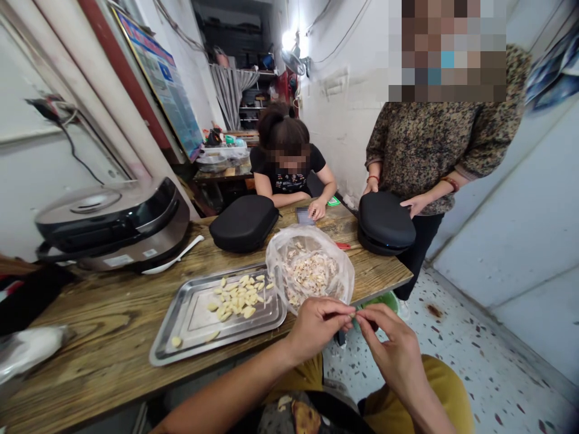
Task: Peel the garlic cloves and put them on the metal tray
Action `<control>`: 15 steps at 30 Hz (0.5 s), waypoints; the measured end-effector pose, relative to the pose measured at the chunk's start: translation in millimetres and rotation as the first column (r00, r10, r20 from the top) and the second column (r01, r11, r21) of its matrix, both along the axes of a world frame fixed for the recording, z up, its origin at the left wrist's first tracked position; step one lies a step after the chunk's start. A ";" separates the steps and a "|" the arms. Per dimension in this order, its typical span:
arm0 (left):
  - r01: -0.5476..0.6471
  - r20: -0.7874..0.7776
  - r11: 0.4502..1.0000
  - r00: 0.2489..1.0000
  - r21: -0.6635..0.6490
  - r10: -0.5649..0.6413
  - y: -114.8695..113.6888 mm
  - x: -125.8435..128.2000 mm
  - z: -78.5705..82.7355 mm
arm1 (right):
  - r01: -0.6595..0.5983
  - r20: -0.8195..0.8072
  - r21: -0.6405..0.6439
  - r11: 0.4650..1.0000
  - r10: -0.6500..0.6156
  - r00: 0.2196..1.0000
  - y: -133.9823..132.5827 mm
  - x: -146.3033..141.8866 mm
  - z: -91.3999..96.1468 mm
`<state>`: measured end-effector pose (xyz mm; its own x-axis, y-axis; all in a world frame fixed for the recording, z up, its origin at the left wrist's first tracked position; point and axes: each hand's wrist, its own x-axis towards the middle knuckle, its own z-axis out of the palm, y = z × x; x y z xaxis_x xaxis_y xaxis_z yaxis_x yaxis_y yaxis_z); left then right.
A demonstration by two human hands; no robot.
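Observation:
My left hand (319, 325) and my right hand (394, 345) meet just past the table's front edge, fingertips pinched together. Between them is a small garlic clove (353, 314), mostly covered by the fingers. Close behind my left hand, an opened clear plastic bag (340, 246) holds many garlic cloves in their skins (312, 271). To the left of it lies a shallow metal tray (165, 343), with pale peeled garlic cloves (239, 296) bunched toward its right half and a lone one near the front left corner.
A rice cooker (113, 223) and white spoon (176, 256) are at left on the wooden table (90, 337). Black cases (245, 223) stand farther back; a standing person holds one at right. A seated person touches a phone (304, 216). Below the edge is a green container (386, 299).

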<state>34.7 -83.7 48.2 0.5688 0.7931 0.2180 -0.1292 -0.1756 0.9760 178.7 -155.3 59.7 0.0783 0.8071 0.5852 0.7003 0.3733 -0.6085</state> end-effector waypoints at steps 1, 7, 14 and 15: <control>-0.001 -0.010 1.000 1.000 0.022 0.001 -0.2 -0.2 0.0 | -0.004 0.024 0.007 1.000 0.004 1.000 -0.7 -0.2 -0.9; -0.004 -0.093 0.984 0.995 0.179 0.021 -0.8 -0.7 -1.1 | 0.017 0.101 0.058 0.998 -0.023 0.995 -6.1 -4.8 -6.1; 0.018 -0.131 0.989 0.991 0.146 0.001 -4.3 -0.5 -1.1 | 0.054 0.079 0.031 0.998 -0.056 0.995 -5.8 -3.1 -9.0; 0.035 -0.123 0.993 0.992 0.109 -0.022 -4.8 -0.7 -0.4 | 0.076 0.078 0.007 0.997 -0.076 0.994 -5.4 -0.2 -10.3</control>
